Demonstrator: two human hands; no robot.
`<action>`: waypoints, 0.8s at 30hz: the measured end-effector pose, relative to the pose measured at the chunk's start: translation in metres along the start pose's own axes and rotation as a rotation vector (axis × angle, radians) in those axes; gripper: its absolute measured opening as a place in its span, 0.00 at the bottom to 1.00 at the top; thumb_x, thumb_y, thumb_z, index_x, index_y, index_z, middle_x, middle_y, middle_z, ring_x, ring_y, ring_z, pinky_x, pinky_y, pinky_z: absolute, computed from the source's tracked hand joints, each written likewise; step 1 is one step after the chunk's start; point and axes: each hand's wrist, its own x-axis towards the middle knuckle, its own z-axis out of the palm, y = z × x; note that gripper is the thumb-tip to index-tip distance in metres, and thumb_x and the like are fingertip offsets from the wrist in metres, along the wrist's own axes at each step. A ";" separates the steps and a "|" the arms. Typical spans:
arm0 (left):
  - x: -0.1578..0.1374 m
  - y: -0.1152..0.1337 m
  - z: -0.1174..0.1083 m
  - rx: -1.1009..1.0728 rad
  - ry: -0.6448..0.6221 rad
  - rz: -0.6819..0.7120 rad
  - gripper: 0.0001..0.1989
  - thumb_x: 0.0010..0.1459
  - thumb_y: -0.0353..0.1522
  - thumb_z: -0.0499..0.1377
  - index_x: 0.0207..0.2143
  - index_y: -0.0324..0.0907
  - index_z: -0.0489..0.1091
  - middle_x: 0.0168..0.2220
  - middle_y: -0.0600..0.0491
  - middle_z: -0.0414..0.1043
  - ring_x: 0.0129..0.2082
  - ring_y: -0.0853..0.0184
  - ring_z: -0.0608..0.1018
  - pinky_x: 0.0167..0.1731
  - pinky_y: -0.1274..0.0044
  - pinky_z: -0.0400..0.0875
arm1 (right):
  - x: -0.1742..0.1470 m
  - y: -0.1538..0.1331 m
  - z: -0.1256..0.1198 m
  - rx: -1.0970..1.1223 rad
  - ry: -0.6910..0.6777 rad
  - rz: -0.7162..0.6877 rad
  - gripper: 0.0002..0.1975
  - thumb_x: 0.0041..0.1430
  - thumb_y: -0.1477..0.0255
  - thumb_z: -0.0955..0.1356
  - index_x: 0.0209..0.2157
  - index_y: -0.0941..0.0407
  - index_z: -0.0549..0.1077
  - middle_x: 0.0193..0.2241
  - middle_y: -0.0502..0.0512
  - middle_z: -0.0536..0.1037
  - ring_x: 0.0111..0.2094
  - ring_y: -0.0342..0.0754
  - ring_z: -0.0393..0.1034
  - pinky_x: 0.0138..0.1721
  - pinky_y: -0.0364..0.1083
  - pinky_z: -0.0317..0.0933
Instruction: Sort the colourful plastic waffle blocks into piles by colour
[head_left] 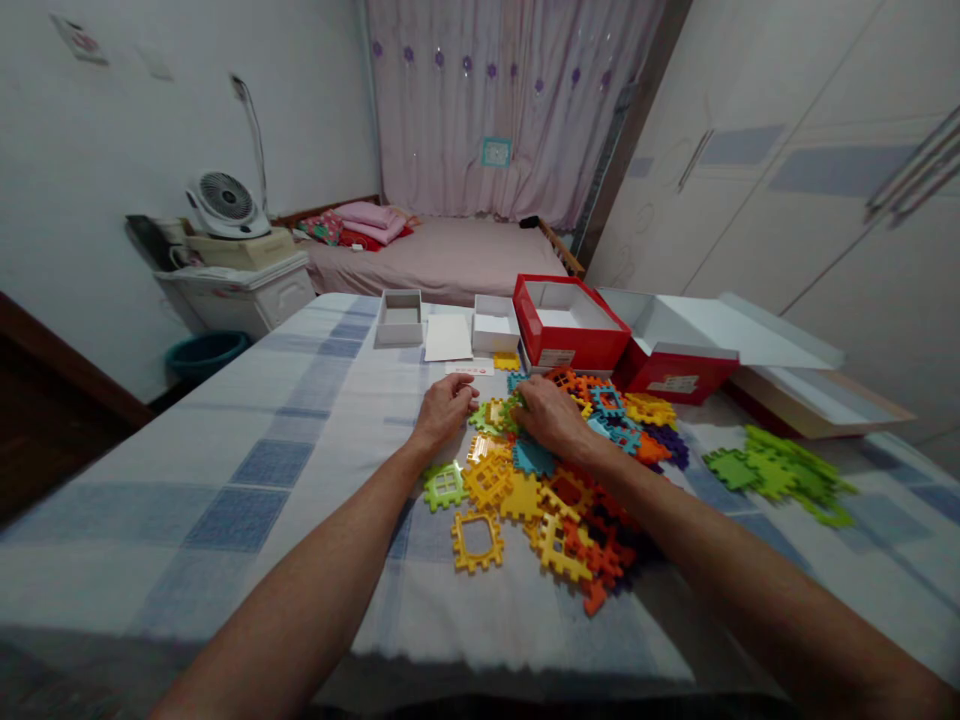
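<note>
My left hand rests at the left edge of a heap of interlocking plastic tiles, fingers loosely bent and a little apart, with no tile visibly gripped. Its fingertips are beside a light green tile. Over the heap reaches my right hand, its fingers closed at a green tile that they partly cover. Closer to me lie a green window tile, a yellow frame tile, a solid yellow tile and a blue tile. Orange tiles are partly under my right forearm.
Green tiles form a separate pile at the right. Along the table's far side stand two small white boxes, a white card, a red box and another open red box. Behind is a bed.
</note>
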 end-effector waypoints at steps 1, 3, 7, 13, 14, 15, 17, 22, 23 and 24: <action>0.000 0.000 0.000 0.015 -0.002 0.009 0.15 0.49 0.29 0.54 0.40 0.38 0.70 0.32 0.50 0.76 0.25 0.70 0.77 0.28 0.78 0.71 | 0.001 0.004 0.000 -0.013 0.016 0.032 0.09 0.59 0.72 0.64 0.38 0.59 0.72 0.39 0.61 0.72 0.40 0.50 0.67 0.38 0.45 0.57; -0.001 0.001 -0.001 0.048 -0.006 0.027 0.15 0.49 0.29 0.54 0.40 0.38 0.71 0.30 0.51 0.76 0.23 0.71 0.76 0.28 0.78 0.70 | 0.004 0.010 -0.002 0.027 0.049 0.051 0.08 0.59 0.73 0.63 0.36 0.60 0.72 0.37 0.60 0.73 0.38 0.50 0.67 0.39 0.45 0.58; -0.005 0.009 -0.002 0.105 0.013 0.053 0.15 0.47 0.28 0.55 0.39 0.39 0.72 0.26 0.54 0.74 0.21 0.72 0.72 0.27 0.79 0.68 | 0.009 0.005 -0.006 0.242 0.060 -0.123 0.14 0.56 0.80 0.61 0.40 0.60 0.74 0.39 0.58 0.76 0.41 0.47 0.68 0.44 0.44 0.58; -0.005 0.014 -0.005 0.087 0.087 0.027 0.16 0.49 0.29 0.54 0.41 0.39 0.71 0.31 0.52 0.75 0.21 0.72 0.74 0.24 0.80 0.68 | 0.014 -0.013 -0.002 0.181 -0.115 -0.429 0.18 0.55 0.80 0.62 0.45 0.57 0.75 0.48 0.58 0.75 0.50 0.49 0.67 0.51 0.46 0.56; -0.004 0.012 -0.005 0.076 0.095 0.021 0.15 0.49 0.29 0.54 0.41 0.39 0.71 0.32 0.51 0.75 0.22 0.72 0.74 0.23 0.80 0.68 | 0.014 -0.012 -0.001 0.131 -0.104 -0.385 0.17 0.55 0.79 0.62 0.45 0.57 0.75 0.47 0.58 0.76 0.50 0.50 0.67 0.50 0.46 0.56; -0.003 0.011 -0.005 0.063 0.102 0.014 0.15 0.49 0.30 0.54 0.40 0.39 0.71 0.32 0.51 0.75 0.22 0.72 0.75 0.23 0.80 0.68 | 0.015 -0.010 -0.001 0.084 -0.088 -0.324 0.17 0.56 0.78 0.62 0.45 0.57 0.75 0.46 0.59 0.76 0.49 0.51 0.68 0.49 0.46 0.57; -0.001 0.008 -0.004 0.030 0.114 0.005 0.14 0.49 0.30 0.55 0.40 0.39 0.71 0.32 0.51 0.75 0.22 0.72 0.75 0.22 0.80 0.68 | 0.015 -0.004 -0.003 0.016 -0.059 -0.203 0.16 0.57 0.77 0.61 0.45 0.58 0.75 0.44 0.61 0.77 0.46 0.52 0.69 0.46 0.47 0.59; 0.002 0.006 -0.004 -0.076 0.170 -0.018 0.14 0.49 0.30 0.55 0.40 0.39 0.70 0.33 0.52 0.74 0.22 0.74 0.74 0.22 0.82 0.68 | 0.015 -0.004 -0.004 0.046 -0.062 -0.309 0.20 0.56 0.78 0.62 0.50 0.57 0.72 0.48 0.59 0.75 0.51 0.50 0.65 0.49 0.46 0.57; 0.002 0.006 -0.004 -0.095 0.183 -0.023 0.14 0.49 0.29 0.54 0.40 0.39 0.69 0.33 0.52 0.74 0.22 0.74 0.74 0.23 0.82 0.69 | 0.015 -0.008 -0.003 0.050 -0.088 -0.362 0.21 0.55 0.79 0.62 0.50 0.56 0.72 0.48 0.58 0.75 0.52 0.51 0.64 0.50 0.47 0.56; 0.002 0.007 -0.005 -0.111 0.195 -0.027 0.14 0.49 0.29 0.54 0.40 0.39 0.69 0.33 0.52 0.74 0.22 0.75 0.73 0.23 0.81 0.69 | 0.016 -0.012 -0.002 0.041 -0.118 -0.403 0.22 0.55 0.79 0.62 0.51 0.55 0.72 0.48 0.57 0.75 0.53 0.52 0.62 0.50 0.48 0.55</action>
